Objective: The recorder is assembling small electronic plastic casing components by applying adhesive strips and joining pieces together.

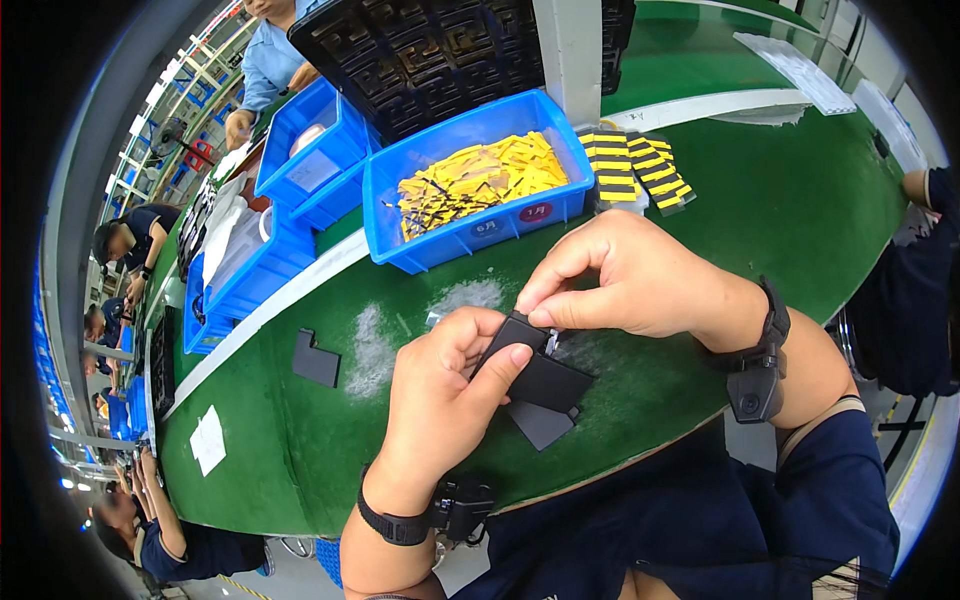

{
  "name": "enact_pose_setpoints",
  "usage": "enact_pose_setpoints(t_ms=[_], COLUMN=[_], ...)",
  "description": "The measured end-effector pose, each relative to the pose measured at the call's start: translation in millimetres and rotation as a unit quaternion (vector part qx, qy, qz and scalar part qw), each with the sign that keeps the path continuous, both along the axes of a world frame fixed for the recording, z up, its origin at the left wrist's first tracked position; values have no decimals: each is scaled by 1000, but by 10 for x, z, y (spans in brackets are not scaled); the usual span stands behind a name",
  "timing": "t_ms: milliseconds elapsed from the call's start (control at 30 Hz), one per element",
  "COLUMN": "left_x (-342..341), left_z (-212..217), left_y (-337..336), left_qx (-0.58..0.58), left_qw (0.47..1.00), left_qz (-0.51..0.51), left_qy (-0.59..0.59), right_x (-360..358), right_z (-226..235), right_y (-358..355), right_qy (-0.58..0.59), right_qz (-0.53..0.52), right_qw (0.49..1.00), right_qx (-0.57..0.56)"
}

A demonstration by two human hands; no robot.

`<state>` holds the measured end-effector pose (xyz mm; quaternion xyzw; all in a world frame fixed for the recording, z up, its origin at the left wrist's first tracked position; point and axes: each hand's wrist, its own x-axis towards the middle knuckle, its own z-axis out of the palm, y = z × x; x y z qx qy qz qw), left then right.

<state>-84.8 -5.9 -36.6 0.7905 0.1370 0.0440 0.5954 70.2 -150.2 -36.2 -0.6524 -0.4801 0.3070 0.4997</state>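
Note:
My left hand [440,385] grips a flat black L-shaped piece [550,384], its thumb pressed on the upper face. At the top corner of that piece, my right hand [635,275] has its thumb and forefinger pinched together; whether a small bit sits between them is too small to make out. A little shiny scrap shows beside the right thumb. Under the held piece, a second black piece [541,424] lies at the table's near edge. Farther left, another black L-shaped piece [316,358] rests flat on the green table [330,440].
Beyond my hands stands a blue bin [480,236] of yellow and black strips. Yellow-and-black striped pieces [650,170] lie right of it. More blue bins [315,165] stand left, near a co-worker's hand [239,128]. Whitish dust patches and a white paper scrap [208,441] mark the tabletop.

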Motion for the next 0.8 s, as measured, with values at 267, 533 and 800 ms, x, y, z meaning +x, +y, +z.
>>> enact_pose_setpoints(t_ms=[267, 533, 800], left_x=[20, 43, 53], left_z=[-37, -131, -133], left_y=[-41, 18, 25], left_qx=[-48, -151, -203], left_qw=[999, 985, 970], left_qz=[-9, 1, 15], left_qy=[15, -85, -132], right_x=[-138, -184, -190], right_z=[11, -71, -112], right_y=[-14, 26, 59], right_qy=[-136, -36, 186], right_qz=[-42, -109, -40], right_qw=[989, 984, 975], right_qx=[27, 137, 113])
